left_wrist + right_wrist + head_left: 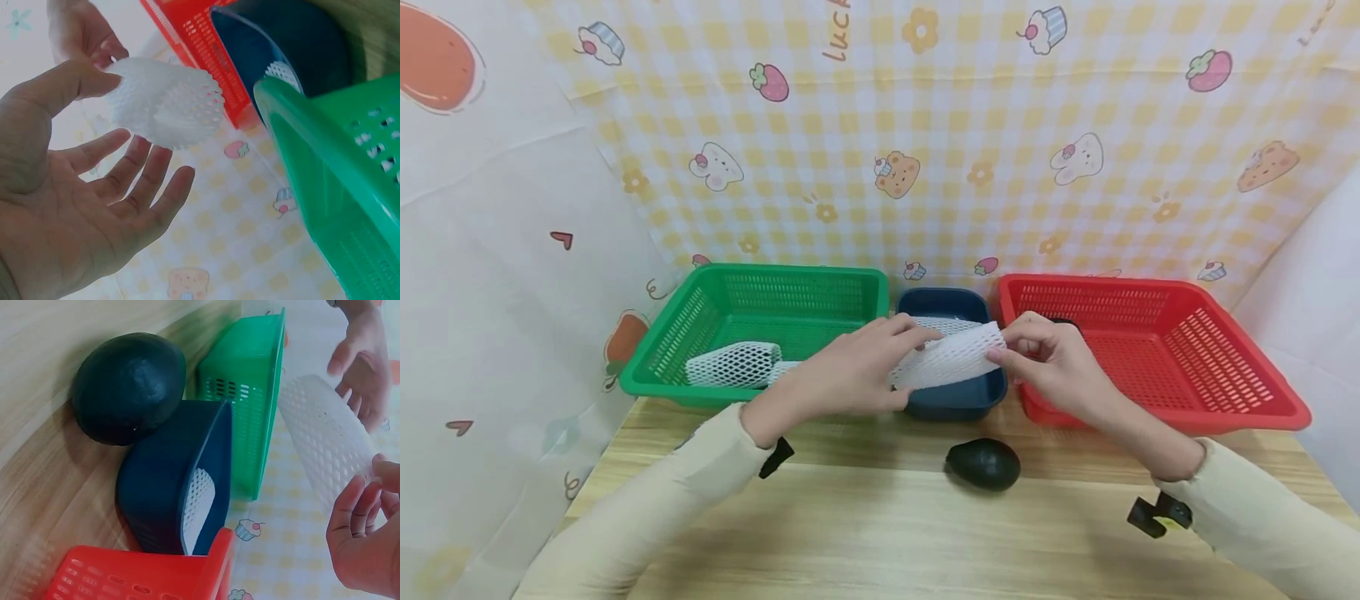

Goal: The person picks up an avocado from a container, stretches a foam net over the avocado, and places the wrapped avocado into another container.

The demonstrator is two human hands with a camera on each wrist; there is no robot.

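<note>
A white foam net sleeve (951, 360) is held up above the navy blue bin (958, 410). My right hand (1063, 367) pinches its right end between thumb and fingertips, as the right wrist view also shows. At the other end is my left hand (94, 187), its fingers spread and relaxed, with the thumb right at the sleeve's edge and the fingertips just below. The sleeve (165, 103) looks hollow at its open end. On the table in front of the bin lies a dark avocado (983, 464). Another white net sleeve (199, 503) is inside the bin.
A green basket (752, 397) stands on the left with white net sleeves (733, 364) in it. To the right is a red basket (1247, 421); a dark thing (1064, 322) shows in it behind my right hand. A patterned cloth (850, 167) hangs behind.
</note>
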